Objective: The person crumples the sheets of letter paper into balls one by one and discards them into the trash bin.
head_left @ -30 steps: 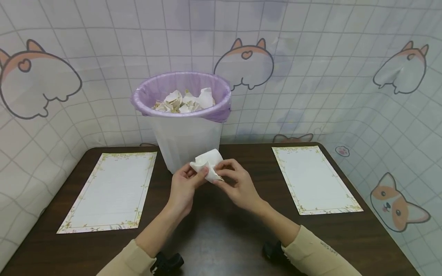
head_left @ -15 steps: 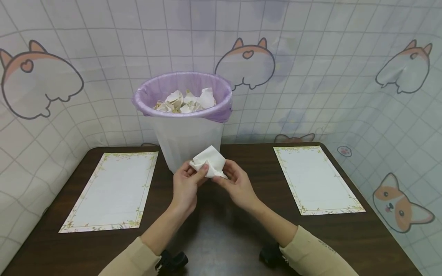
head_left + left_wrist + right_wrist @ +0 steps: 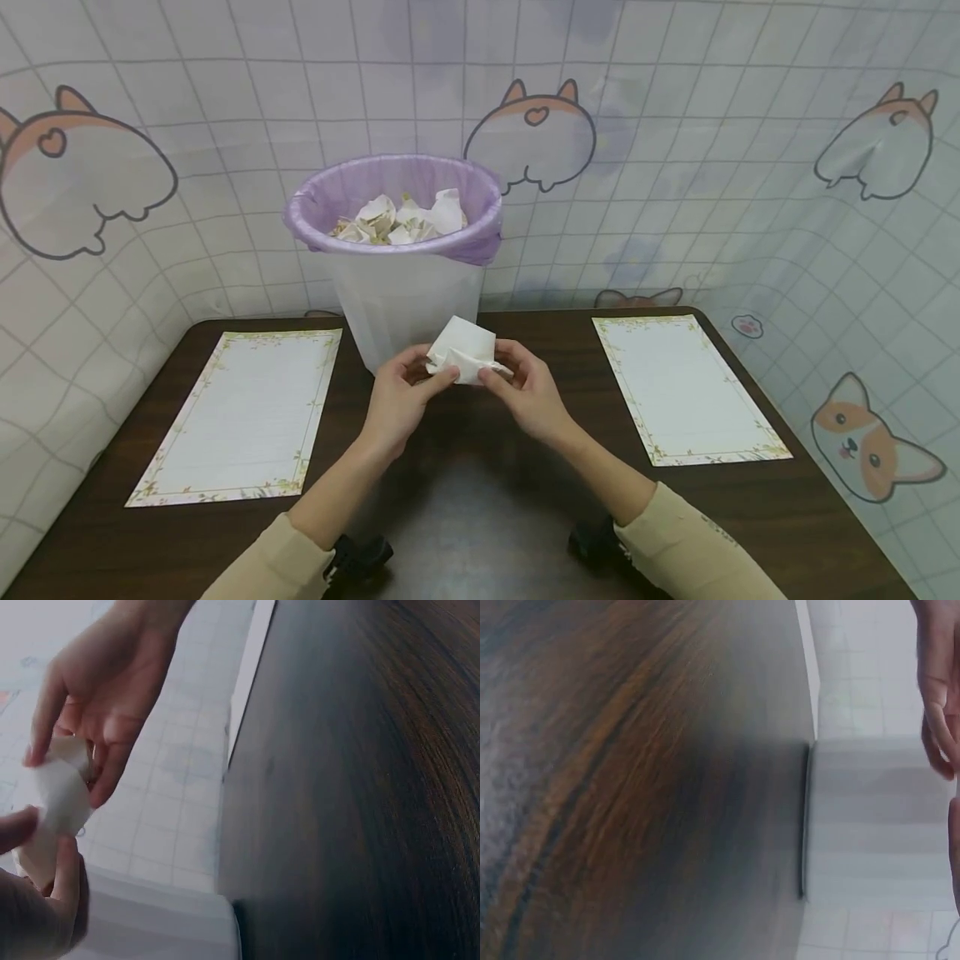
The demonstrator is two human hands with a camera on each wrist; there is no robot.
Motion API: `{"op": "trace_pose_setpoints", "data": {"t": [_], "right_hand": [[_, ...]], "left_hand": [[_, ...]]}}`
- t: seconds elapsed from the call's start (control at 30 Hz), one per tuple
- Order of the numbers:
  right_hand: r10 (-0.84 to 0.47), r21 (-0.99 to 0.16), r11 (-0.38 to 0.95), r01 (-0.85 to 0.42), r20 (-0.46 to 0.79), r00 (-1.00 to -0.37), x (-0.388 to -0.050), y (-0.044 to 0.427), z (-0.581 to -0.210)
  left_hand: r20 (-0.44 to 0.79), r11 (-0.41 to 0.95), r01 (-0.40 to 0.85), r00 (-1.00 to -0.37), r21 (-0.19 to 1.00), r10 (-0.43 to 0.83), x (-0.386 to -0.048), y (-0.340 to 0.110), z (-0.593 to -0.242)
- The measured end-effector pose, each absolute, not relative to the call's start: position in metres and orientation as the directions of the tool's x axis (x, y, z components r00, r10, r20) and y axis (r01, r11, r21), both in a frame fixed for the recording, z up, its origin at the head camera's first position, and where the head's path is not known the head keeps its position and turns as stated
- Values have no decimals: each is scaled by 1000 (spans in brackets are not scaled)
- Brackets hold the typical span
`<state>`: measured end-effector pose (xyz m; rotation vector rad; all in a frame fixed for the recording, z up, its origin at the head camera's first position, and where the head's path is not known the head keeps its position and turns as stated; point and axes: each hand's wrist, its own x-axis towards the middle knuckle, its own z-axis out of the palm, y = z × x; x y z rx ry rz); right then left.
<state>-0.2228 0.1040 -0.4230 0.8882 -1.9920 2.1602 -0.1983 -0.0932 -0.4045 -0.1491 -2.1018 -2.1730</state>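
A folded, partly crumpled piece of white paper is held up in front of the bin, over the table. My left hand pinches its left side between thumb and fingers. On the right side my right hand pinches it the same way, thumb toward me. In the left wrist view the paper shows between both hands, slightly blurred. The right wrist view catches only part of a hand at its edge, and the paper is hardly visible there.
Behind the hands stands a white bin with a purple liner, holding several crumpled papers. Flat sheets with floral borders lie on the dark table, a left sheet and a right sheet. A patterned cloth hangs behind.
The right fingers have shifted from the paper's lower right corner to grip its right side. The paper has turned and moved slightly right, its folded top now facing up.
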Motion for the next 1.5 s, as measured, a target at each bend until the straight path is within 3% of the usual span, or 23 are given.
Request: {"op": "trace_pose_setpoints", "data": {"t": [0.23,0.57,0.77,0.9,1.03,1.3,1.5], "right_hand": [[-257,-874,-61,-481,480,-839,-226,102,-425],[-206,-852,-28,-523,517,-831,-229,100,-425],[-224,-916,-62,-397,401,-888,-230,106,-424],[-247,-937,-83,-339,348,-904,-230,110,-423],[-239,-948,-95,-302,317,-918,-229,108,-425],[-145,-954,-268,-137,180,-973,-221,89,-435],[-118,-937,-322,-133,179,-977,-216,84,-434]], "left_hand": [[105,-185,92,-992,979,66,-202,-93,-405],[94,-197,89,-995,976,13,-205,-87,-410],[67,-190,43,-991,981,118,-208,-95,-414],[14,-97,-2,-985,995,170,-210,-102,-416],[19,-9,18,-992,1000,123,-211,-103,-417],[127,-111,134,-990,985,-69,-210,-90,-421],[148,-100,150,-989,984,-31,-211,-88,-419]]}}
